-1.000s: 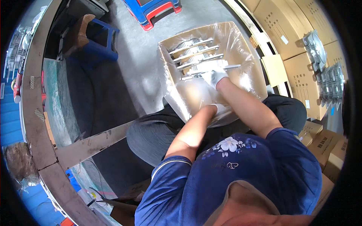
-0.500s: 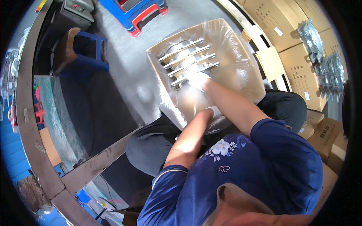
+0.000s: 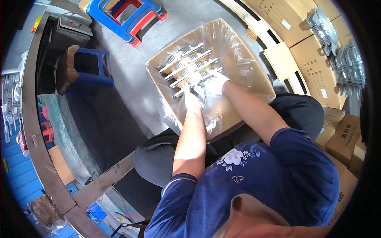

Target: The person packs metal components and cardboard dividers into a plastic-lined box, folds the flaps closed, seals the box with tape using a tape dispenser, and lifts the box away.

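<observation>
A row of several silver finned metal parts (image 3: 185, 65) stands on edge inside a cardboard box (image 3: 254, 85) lined with clear plastic film (image 3: 234, 51). My left hand (image 3: 193, 99), in a white glove, grips the near left side of the closest part in the row. At that part's right side my right hand (image 3: 215, 84), also white-gloved, has its fingers closed on it. The lower portion of the part and some fingertips are hidden by the gloves and glare.
Blue and red plastic stools (image 3: 123, 23) stand beyond the box, and a blue stool (image 3: 93, 67) is to the left. Stacked cartons (image 3: 313, 67) with more metal parts (image 3: 347, 69) on them rise at the right. A brown metal frame (image 3: 33, 131) runs along the left.
My left hand has moved from the box's near side up to the row of parts. My right hand has shifted slightly to the right. The whole view has tilted a little.
</observation>
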A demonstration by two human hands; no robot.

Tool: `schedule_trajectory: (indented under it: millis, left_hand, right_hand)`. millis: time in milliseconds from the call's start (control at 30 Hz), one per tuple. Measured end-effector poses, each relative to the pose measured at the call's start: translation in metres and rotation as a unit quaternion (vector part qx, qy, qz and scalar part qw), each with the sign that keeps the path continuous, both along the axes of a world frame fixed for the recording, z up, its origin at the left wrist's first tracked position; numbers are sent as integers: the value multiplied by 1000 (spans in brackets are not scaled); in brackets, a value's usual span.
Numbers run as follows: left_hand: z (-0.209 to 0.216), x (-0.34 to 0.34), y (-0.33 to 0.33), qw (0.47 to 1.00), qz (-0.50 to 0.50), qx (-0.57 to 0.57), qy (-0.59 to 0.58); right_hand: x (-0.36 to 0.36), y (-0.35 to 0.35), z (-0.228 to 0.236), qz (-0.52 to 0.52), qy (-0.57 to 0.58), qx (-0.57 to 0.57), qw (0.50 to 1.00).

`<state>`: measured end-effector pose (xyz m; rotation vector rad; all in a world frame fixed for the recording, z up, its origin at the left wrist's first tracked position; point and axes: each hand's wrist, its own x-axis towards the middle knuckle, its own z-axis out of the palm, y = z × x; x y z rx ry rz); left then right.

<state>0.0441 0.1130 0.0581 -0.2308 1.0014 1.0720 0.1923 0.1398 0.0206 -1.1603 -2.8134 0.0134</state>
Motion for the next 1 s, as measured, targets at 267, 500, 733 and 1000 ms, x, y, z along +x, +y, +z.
schedule_trajectory:
  millis: [267, 500, 733, 1000]
  left_hand:
    - [-60, -12, 12, 989, 30, 41, -140]
    - [-34, 18, 21, 993, 38, 46, -105]
    - [-45, 15, 22, 967, 121, 110, -193]
    - [-33, 16, 17, 959, 160, 143, -184]
  right_hand:
    - [-9, 65, 87, -231, 185, -240, 925]
    - [-13, 147, 87, -205, -34, -202, 957]
    - [-8, 158, 66, -128, -143, -168, 967]
    - [-2, 147, 74, -37, -89, -137, 986]
